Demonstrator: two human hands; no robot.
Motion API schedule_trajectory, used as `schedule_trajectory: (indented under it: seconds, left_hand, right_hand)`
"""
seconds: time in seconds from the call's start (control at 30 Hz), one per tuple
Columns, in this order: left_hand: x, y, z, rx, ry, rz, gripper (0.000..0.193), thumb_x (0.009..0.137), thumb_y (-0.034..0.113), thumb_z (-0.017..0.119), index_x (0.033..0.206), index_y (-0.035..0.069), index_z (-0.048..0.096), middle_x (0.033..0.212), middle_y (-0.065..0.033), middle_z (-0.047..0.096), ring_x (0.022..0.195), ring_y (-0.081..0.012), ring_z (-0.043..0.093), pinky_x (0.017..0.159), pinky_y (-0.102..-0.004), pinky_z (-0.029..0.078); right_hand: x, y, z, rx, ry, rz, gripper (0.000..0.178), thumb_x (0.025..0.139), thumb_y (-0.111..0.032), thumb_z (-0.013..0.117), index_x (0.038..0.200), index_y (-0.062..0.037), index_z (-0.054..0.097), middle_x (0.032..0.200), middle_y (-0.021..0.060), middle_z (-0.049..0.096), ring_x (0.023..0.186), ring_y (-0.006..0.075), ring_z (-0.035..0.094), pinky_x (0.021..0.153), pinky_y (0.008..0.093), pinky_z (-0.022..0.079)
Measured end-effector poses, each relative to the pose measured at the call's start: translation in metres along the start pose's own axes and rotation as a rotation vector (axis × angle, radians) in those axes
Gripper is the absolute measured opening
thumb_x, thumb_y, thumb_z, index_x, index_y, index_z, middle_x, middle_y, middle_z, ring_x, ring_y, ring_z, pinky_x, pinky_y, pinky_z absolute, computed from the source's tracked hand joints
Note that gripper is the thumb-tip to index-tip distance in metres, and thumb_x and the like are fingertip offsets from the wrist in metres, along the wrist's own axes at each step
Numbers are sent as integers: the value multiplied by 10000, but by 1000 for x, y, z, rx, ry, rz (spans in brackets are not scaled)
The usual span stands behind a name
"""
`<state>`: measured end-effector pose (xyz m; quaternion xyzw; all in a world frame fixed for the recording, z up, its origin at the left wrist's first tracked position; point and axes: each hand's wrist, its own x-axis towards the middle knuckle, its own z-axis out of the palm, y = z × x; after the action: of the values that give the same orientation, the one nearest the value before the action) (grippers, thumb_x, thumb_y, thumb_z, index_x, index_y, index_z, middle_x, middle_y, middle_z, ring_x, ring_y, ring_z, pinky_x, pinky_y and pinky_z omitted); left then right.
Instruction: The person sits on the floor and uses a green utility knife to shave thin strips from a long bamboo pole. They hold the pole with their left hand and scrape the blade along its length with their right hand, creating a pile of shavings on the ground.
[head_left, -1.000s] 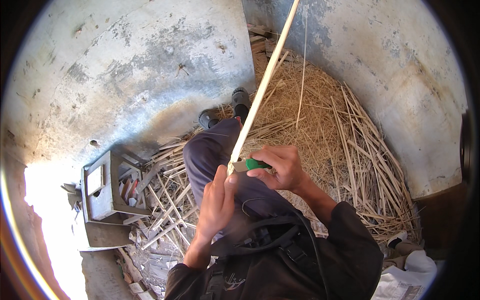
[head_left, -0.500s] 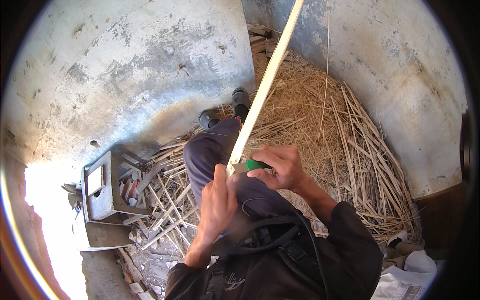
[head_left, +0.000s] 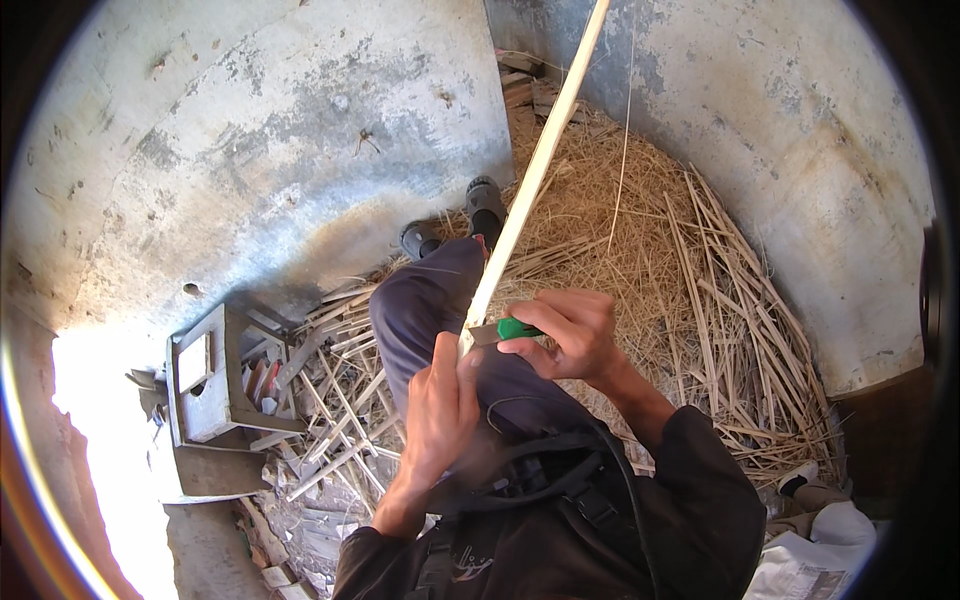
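A long pale strip of split wood or bamboo slants from the upper edge down to my lap. My left hand is closed around its lower end. In my right hand is a knife with a green handle, gripped between thumb and fingers. Its short flat blade lies against the strip just above my left fingers, close to my left thumb. The blade's edge is partly hidden by the strip and my fingertips. Beyond my right hand, a thin strand hangs in front of the wall.
Fine shavings cover the floor ahead, with a pile of thin strips along the right wall. More strips lie crossed at left beside a small wooden stand. My bent leg is under the work. A white sack lies at lower right.
The thin strand has swung left. Both hands, with the knife and the strip's lower end, have shifted very slightly right; the grips look the same.
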<state>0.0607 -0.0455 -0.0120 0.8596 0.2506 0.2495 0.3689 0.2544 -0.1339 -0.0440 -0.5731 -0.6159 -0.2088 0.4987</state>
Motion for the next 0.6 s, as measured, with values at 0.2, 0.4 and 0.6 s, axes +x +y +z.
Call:
schedule_trajectory:
  seconds: [0.2, 0.4, 0.6]
  left_hand:
    - [1, 1, 1, -24, -9, -10, 138, 1110, 124, 539, 1058, 4, 497, 673, -271, 587, 652, -516, 617, 525, -514, 414]
    - [-2, 0, 0, -33, -18, -28, 125, 1114, 114, 529, 1066, 2, 501, 672, -264, 578, 638, -508, 611, 523, -506, 409]
    - [-1, -3, 4, -67, 2, -8, 107, 1108, 99, 531, 1068, 4, 505, 658, -259, 563, 611, -499, 596, 518, -502, 406]
  right_hand:
    - [2, -2, -4, -57, -15, -5, 345, 894, -461, 810, 944, -126, 740, 688, -16, 630, 562, 183, 637, 513, 326, 469]
    - [1, -1, -3, -92, -5, -31, 362, 892, -475, 814, 938, -122, 744, 671, -20, 618, 536, 173, 610, 496, 323, 448]
    - [2, 0, -1, -108, 45, -60, 372, 913, -468, 809, 938, -102, 745, 651, -8, 614, 510, 175, 593, 477, 319, 440]
